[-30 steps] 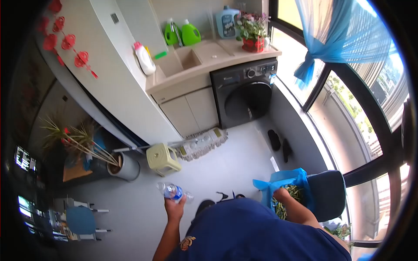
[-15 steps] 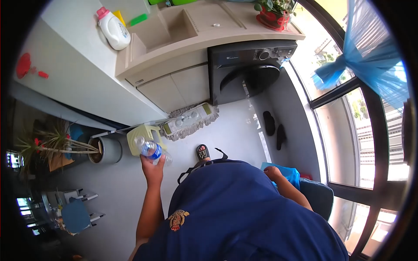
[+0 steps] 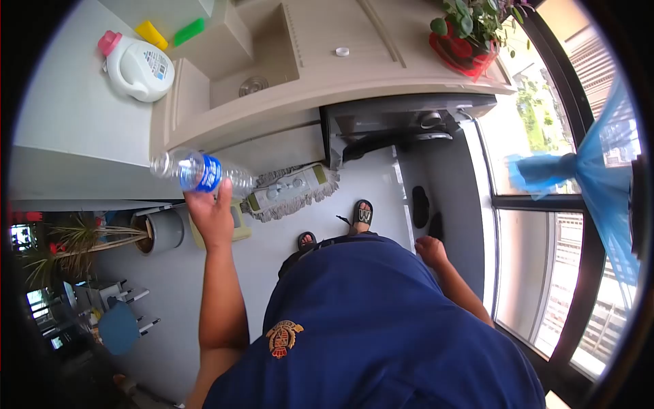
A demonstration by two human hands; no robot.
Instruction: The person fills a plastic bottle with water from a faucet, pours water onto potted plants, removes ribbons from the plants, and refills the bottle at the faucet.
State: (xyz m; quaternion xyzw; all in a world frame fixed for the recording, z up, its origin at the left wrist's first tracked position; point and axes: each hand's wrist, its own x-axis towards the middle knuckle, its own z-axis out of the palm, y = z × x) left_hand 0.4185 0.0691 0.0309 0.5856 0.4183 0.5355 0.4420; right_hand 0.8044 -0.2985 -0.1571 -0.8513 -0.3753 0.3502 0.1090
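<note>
My left hand (image 3: pixel 212 217) is wrapped round a clear plastic bottle (image 3: pixel 176 167) with a blue label. The bottle lies nearly sideways, its open-looking neck pointing left, in front of the counter's lower left corner. My right hand (image 3: pixel 432 251) hangs by my right side with its fingers curled in, and nothing shows in it. A small white cap (image 3: pixel 342 52) lies on the beige counter (image 3: pixel 327 75), right of the sink (image 3: pixel 235 85).
A white detergent jug (image 3: pixel 139 68) with a pink cap stands left of the sink. Below are a black washing machine (image 3: pixel 388 123), a flat mop (image 3: pixel 293 191) and a green-yellow bucket (image 3: pixel 240 225). A potted plant (image 3: pixel 470 48) sits at the counter's right end.
My left hand has raised the bottle toward the counter and left, tipping it more sideways. I am closer to the counter. My right hand has come away from beside the blue bag.
</note>
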